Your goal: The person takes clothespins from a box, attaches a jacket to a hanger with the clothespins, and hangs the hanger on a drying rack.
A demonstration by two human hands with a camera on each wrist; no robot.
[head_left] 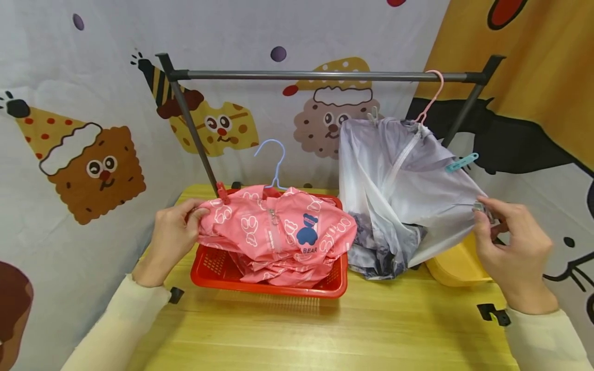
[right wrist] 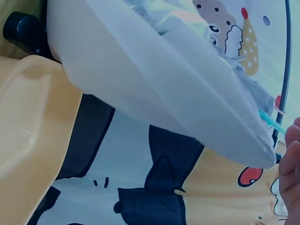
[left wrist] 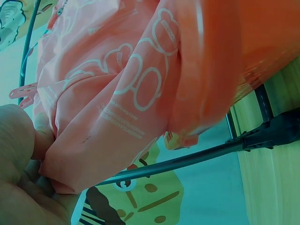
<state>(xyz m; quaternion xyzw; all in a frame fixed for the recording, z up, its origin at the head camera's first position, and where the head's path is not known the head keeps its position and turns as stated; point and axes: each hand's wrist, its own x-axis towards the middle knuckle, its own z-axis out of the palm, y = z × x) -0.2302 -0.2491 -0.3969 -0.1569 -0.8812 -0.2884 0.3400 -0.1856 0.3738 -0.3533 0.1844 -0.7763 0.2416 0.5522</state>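
In the head view, a pink hooded-style jacket (head_left: 250, 226) with white bear outlines lies over a red basket (head_left: 269, 289), a blue hanger (head_left: 277, 170) sticking up from its collar. My left hand (head_left: 175, 229) pinches the end of its sleeve, near a red clothespin (head_left: 223, 192). To the right, a grey-white jacket (head_left: 417, 190) hangs from a pink hanger (head_left: 433, 98) on the rail. My right hand (head_left: 517, 242) pinches that jacket's sleeve end, where a small greyish piece shows between the fingers. A teal clothespin (head_left: 461, 162) and a grey clothespin (head_left: 373, 114) are on its shoulders.
A dark metal rack's rail (head_left: 297, 76) spans above both garments. Behind the grey-white jacket sits a yellow tub (head_left: 457, 265), partly covered. Everything stands on a wooden table (head_left: 297, 330), with a cartoon-print curtain (head_left: 116, 41) behind.
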